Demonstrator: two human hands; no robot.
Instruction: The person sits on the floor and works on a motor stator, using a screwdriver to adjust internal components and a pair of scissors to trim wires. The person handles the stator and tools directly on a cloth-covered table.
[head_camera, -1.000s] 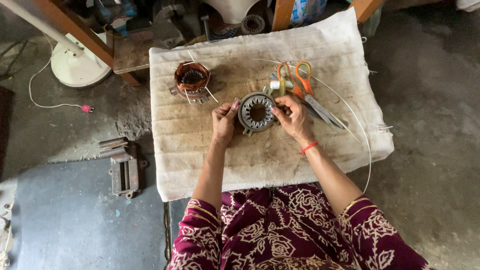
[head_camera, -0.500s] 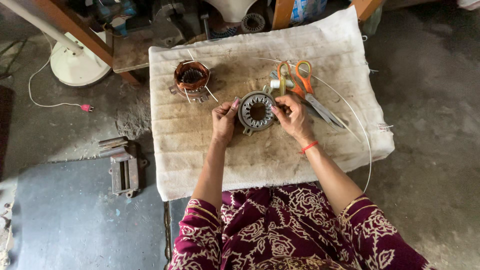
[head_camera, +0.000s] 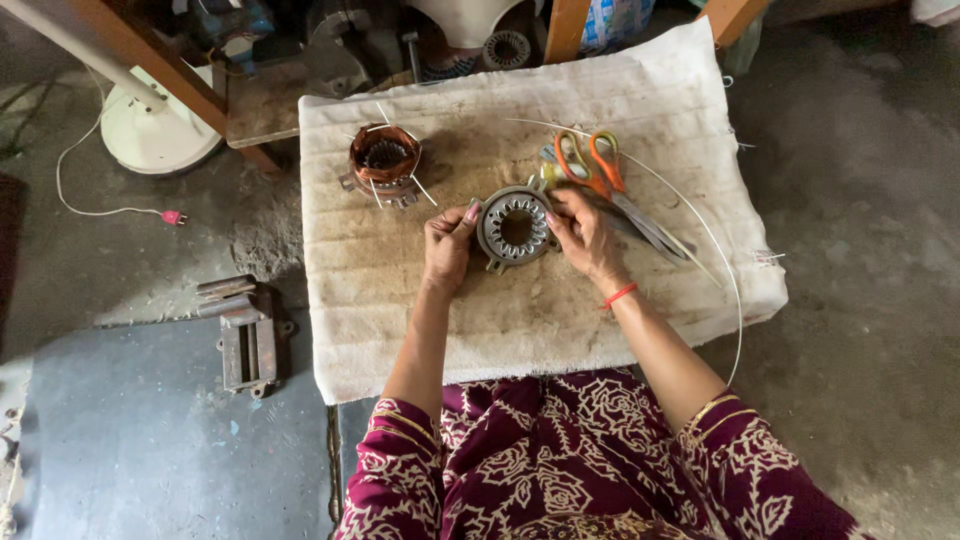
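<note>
A round grey metal stator ring with slotted inner teeth lies on a dirty white padded cloth. My left hand grips its left edge and my right hand grips its right edge. A red band circles my right wrist. Just beyond my right hand lie orange-handled scissors. A second stator wound with copper coils sits on the cloth to the far left of the ring.
A thin white wire arcs over the cloth's right side. A white fan base with a cord stands at the far left. A small metal frame lies on the floor left of the cloth. Wooden legs and clutter crowd the far edge.
</note>
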